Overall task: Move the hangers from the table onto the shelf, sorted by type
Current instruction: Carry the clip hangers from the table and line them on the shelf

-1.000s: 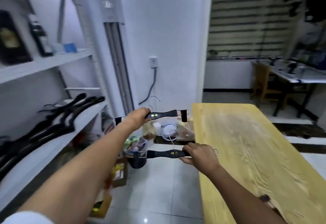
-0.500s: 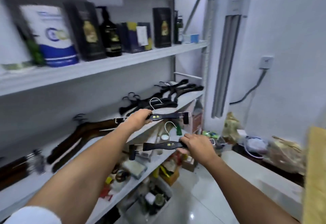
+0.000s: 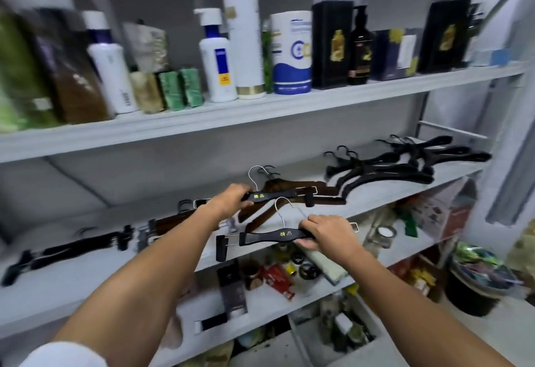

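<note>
Shelf point(image 3: 385, 197) closer; left hand point(image 3: 231, 201), right hand point(image 3: 327, 233) each grip black gold-lettered hanger point(image 3: 269, 236).

Far-left bottles point(image 3: 24, 77) blurred; left hand point(image 3: 228, 202) hides part of upper clip hanger point(image 3: 275, 195).

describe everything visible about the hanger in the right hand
The clip hanger is a flat black bar, material unclear, with gold characters mid-bar and a silver wire hook on top. A black clip hangs from a thin metal rod at its left end. It sits roughly level before the middle shelf, gripped near its right end by the right hand.
</note>
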Demonstrator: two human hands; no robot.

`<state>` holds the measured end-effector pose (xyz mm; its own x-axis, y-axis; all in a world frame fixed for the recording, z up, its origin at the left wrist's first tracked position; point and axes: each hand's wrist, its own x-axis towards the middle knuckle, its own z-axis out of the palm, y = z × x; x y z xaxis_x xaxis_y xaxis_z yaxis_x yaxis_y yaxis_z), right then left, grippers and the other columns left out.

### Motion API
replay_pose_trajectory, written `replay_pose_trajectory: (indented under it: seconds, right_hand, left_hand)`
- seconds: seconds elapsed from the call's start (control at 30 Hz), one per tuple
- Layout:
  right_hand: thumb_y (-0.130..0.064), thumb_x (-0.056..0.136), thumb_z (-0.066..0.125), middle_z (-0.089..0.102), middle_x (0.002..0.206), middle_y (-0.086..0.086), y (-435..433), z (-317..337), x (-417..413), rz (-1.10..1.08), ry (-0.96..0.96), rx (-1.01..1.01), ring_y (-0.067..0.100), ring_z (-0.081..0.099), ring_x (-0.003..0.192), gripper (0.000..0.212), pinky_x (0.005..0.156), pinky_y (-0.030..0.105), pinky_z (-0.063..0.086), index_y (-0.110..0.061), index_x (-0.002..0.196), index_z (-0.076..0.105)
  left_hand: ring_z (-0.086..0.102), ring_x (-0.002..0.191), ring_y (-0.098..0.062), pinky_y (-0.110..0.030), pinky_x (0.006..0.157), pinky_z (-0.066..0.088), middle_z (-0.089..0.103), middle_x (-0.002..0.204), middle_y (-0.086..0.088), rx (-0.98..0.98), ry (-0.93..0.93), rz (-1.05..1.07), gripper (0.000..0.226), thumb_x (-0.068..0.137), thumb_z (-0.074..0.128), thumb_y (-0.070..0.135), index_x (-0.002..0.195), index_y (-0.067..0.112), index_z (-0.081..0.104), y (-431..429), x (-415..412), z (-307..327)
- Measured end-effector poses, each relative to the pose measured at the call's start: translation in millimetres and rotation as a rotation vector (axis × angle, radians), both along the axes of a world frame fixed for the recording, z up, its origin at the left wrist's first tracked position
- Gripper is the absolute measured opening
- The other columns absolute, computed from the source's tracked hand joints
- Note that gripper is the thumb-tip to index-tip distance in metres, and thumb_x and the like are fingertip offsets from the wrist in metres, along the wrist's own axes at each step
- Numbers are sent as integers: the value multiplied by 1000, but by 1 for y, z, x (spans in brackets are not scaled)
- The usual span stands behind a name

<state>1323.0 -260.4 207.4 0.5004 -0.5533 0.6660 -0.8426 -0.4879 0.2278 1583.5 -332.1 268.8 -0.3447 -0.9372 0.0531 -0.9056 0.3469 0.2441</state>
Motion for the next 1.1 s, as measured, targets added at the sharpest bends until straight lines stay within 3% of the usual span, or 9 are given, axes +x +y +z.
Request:
replay_pose_trajectory:
  seconds: [0.17,0.27,0.53,0.63,0.73,0.83,1.0,1.1]
  right_hand:
    - [-60,78,38,57,58,-8,-4,-9,95,96,16,24,11,58,48,44,40,18,36,-26,69,64]
    - [-59,79,51,59,62,-8,-9,-18,146,189,42,38,10,58,50,38,41,18,37,-24,72,64]
    - [-61,76,54,60,62,-9,-33,-30,238,323,51,48,9,58,48,36,38,20,42,-26,74,66]
    - [-62,78,41,61,63,-9,-46,-34,264,363,27,33,9,57,48,44,39,19,39,-27,73,68]
    - [-64,78,40,63,64,-10,-60,-38,287,374,40,23,7,57,46,46,37,16,32,-28,73,68]
    - [-64,80,35,65,68,-10,-82,-44,312,432,46,24,6,60,52,49,39,18,38,-28,76,68]
    - [-66,69,65,64,65,-11,-109,-43,353,482,43,36,6,60,49,38,38,16,36,-28,73,68]
    - [-63,76,44,63,65,-10,-123,-49,372,542,-3,86,8,60,48,44,38,17,40,-26,72,66]
  left_hand:
    - [57,111,-26,-34,94,44,59,125,-13,16,44,153,38,93,56,20,128,8,52,31,101,-16]
    - [58,105,-23,-32,93,43,61,123,-13,28,67,228,36,92,58,19,126,9,53,47,160,-28]
    - [59,102,-32,-34,85,43,64,109,-16,25,75,355,26,90,61,18,110,2,58,77,266,-47]
    - [61,97,-30,-38,86,47,66,104,-13,40,72,382,22,89,62,18,107,4,60,76,293,-54]
    - [61,100,-26,-33,86,45,66,107,-10,46,59,409,23,89,61,17,109,6,61,70,313,-59]
    - [58,103,-30,-30,85,39,63,110,-14,60,36,444,23,90,59,13,110,2,59,59,332,-64]
    - [56,109,-29,-24,85,35,61,118,-16,89,56,531,28,91,58,13,116,0,57,42,359,-71]
    - [55,112,-28,-25,89,35,59,120,-16,94,61,569,31,93,56,12,121,0,56,33,369,-74]
